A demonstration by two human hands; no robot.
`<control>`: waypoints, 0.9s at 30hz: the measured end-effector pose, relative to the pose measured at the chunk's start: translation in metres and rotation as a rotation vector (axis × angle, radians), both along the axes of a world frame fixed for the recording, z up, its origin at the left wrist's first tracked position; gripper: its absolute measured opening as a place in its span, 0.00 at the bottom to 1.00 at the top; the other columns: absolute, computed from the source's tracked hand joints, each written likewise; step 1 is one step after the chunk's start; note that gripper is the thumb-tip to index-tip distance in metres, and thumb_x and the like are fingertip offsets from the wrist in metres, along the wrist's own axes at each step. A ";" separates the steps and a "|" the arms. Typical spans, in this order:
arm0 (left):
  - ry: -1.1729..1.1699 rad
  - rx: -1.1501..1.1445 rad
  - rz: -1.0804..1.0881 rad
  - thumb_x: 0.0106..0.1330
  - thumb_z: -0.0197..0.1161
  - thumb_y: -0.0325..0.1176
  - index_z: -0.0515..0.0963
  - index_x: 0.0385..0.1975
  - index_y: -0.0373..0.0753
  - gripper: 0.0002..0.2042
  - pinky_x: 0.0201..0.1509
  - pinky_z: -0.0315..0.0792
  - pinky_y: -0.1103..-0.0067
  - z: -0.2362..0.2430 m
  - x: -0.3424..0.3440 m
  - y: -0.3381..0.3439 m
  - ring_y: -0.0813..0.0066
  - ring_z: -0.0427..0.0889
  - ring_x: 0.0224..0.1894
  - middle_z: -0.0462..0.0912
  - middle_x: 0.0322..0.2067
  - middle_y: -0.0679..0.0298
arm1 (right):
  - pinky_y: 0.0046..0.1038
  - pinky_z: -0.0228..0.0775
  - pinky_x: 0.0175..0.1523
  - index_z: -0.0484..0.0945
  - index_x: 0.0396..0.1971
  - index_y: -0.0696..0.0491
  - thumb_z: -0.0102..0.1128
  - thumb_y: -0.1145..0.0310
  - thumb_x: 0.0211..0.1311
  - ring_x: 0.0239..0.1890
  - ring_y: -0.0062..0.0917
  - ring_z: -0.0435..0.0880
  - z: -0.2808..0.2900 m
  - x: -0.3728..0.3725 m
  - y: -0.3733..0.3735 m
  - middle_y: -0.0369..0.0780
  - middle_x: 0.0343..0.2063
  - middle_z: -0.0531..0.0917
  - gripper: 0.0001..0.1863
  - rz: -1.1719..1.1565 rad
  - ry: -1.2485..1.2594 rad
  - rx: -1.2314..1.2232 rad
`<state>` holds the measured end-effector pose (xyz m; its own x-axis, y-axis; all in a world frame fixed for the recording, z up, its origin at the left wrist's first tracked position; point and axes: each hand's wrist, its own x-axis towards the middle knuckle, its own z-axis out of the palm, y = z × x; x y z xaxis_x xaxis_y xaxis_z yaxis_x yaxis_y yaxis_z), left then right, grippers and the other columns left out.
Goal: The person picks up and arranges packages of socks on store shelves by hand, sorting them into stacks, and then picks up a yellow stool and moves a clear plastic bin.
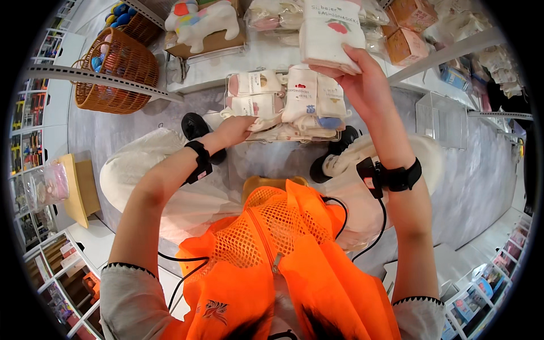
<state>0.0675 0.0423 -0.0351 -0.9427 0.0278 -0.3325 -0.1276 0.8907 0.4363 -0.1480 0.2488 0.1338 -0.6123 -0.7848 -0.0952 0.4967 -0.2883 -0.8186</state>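
My right hand point(365, 82) is closed around a pack of white socks point(331, 37) with a red fruit motif, raised over the shelf edge. Below it, a clear bin point(277, 139) stands between my feet, filled with folded cream and white socks point(300, 96) in paper bands. My left hand point(233, 131) reaches to the bin's near left corner, its fingers closed on the edge of cream socks point(265, 120). Its fingertips are partly hidden among the socks.
A low white shelf point(207, 79) ahead holds bagged goods, a plush toy point(207, 25) and pink boxes point(408, 45). Wicker baskets point(116, 71) stand at the left, behind a metal upright. An empty clear bin point(442, 122) sits at the right. Stocked racks line both sides.
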 end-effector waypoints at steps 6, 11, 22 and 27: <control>0.162 -0.065 -0.152 0.51 0.54 0.26 0.64 0.51 0.41 0.24 0.42 0.71 0.72 -0.012 0.011 0.014 0.58 0.76 0.40 0.74 0.42 0.57 | 0.38 0.65 0.56 0.62 0.50 0.65 0.42 0.66 0.61 0.49 0.34 0.73 -0.006 -0.012 0.021 0.46 0.46 0.73 0.22 -0.034 -0.007 0.011; 0.168 0.089 -0.007 0.52 0.54 0.24 0.66 0.50 0.39 0.22 0.44 0.70 0.71 -0.030 0.015 0.007 0.56 0.75 0.42 0.74 0.42 0.54 | 0.38 0.64 0.56 0.64 0.48 0.66 0.41 0.66 0.61 0.49 0.34 0.73 0.004 -0.001 0.017 0.46 0.46 0.73 0.21 -0.060 0.011 -0.010; 0.204 -0.100 -0.177 0.50 0.55 0.23 0.64 0.52 0.43 0.26 0.45 0.71 0.74 0.002 0.003 -0.007 0.61 0.75 0.45 0.72 0.47 0.60 | 0.32 0.66 0.52 0.66 0.46 0.67 0.45 0.71 0.59 0.43 0.31 0.76 0.021 0.007 0.009 0.46 0.42 0.76 0.18 -0.107 -0.143 -0.101; 0.297 -0.111 -0.325 0.48 0.53 0.20 0.64 0.53 0.43 0.27 0.46 0.70 0.73 -0.032 0.021 0.009 0.60 0.71 0.49 0.70 0.50 0.60 | 0.33 0.65 0.53 0.65 0.47 0.68 0.44 0.70 0.60 0.45 0.33 0.75 0.013 0.007 0.006 0.47 0.42 0.75 0.19 -0.117 -0.153 -0.065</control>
